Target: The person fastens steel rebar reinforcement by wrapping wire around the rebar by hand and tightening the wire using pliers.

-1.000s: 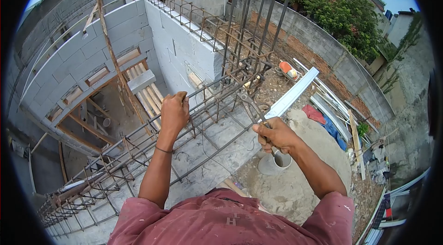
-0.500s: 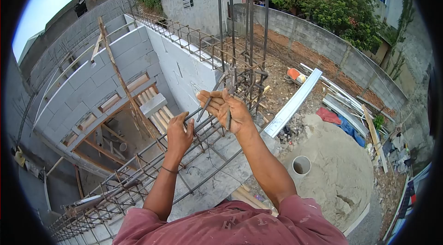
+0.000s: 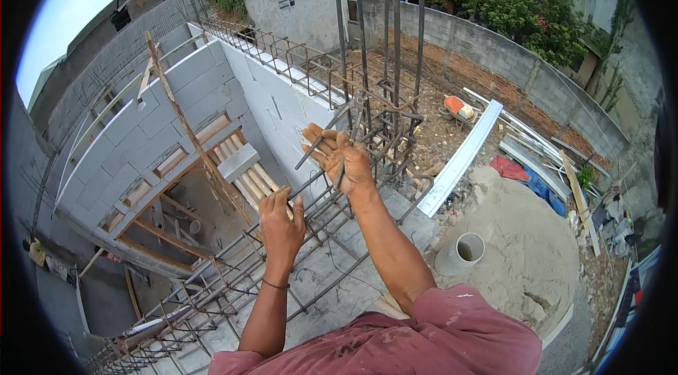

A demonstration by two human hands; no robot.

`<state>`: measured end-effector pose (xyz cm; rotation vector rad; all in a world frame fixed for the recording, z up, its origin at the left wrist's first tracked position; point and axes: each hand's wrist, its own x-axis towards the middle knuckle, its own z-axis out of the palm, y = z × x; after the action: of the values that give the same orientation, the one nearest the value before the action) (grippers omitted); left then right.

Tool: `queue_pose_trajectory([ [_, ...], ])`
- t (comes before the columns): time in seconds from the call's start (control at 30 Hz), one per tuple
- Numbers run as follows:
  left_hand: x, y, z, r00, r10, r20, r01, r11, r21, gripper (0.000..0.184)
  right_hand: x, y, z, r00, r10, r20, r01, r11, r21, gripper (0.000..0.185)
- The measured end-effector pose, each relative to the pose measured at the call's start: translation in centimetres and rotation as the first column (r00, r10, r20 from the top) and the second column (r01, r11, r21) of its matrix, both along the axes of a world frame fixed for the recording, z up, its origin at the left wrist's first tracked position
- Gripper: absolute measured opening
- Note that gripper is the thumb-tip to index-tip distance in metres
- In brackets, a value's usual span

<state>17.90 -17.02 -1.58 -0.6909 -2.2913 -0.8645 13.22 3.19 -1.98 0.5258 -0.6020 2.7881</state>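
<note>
Pincers (image 3: 308, 154) in right hand (image 3: 351, 169), fingers (image 3: 316, 142) loose, left hand (image 3: 280, 230) half-curled, grip unclear, rebar (image 3: 321, 234) close below, open space past slab edge (image 3: 424, 228)

A building site; bare block walls (image 3: 201, 101), rebar (image 3: 395, 43) and heaped sand (image 3: 526, 244) show it.

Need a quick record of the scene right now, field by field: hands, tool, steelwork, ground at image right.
Right hand: palm up, fingers partly extended, loosely holding dark metal long-handled pincers
Tool handles: spread apart
Left hand: fingers bent, at the long dark steel rebar cage; contact unclear
Steelwork: cage, plus tall dark upright steel bars beyond the hands
Ground: pale round open-topped bucket on a grey-beige sand heap
</note>
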Motion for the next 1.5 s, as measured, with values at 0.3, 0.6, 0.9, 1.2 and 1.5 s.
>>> queue_pose_trajectory([
  [0.3, 0.0, 0.0, -0.1, 1.000, 0.000, -0.030, 0.000, 1.000, -0.005, 0.026, -0.7, -0.9, 0.5, 0.999, -0.023, 0.031, 0.024, 0.998, -0.056, 0.035],
  [0.6, 0.0, 0.0, -0.2, 0.998, 0.006, -0.059, -0.007, 1.000, -0.024, 0.024, -1.1, -1.7, 0.6, 0.992, -0.091, 0.088, 0.100, 0.990, -0.102, 0.033],
  [0.9, 0.4, -0.4, 0.1, 0.995, -0.022, 0.094, 0.020, 1.000, 0.015, 0.023, -1.5, -3.2, 4.7, 0.924, -0.147, 0.353, 0.233, 0.948, -0.216, 0.036],
  [1.2, 0.2, -0.7, 0.1, 0.999, -0.040, 0.022, 0.037, 0.994, 0.099, 0.017, -4.3, -4.9, 7.4, 0.772, -0.256, 0.582, 0.439, 0.876, -0.198, 0.021],
  [1.5, -0.3, -0.7, 0.1, 0.984, -0.117, 0.131, 0.084, 0.969, 0.233, 0.018, -1.5, -2.7, 6.5, 0.816, -0.187, 0.547, 0.234, 0.972, -0.016, 0.024],
])
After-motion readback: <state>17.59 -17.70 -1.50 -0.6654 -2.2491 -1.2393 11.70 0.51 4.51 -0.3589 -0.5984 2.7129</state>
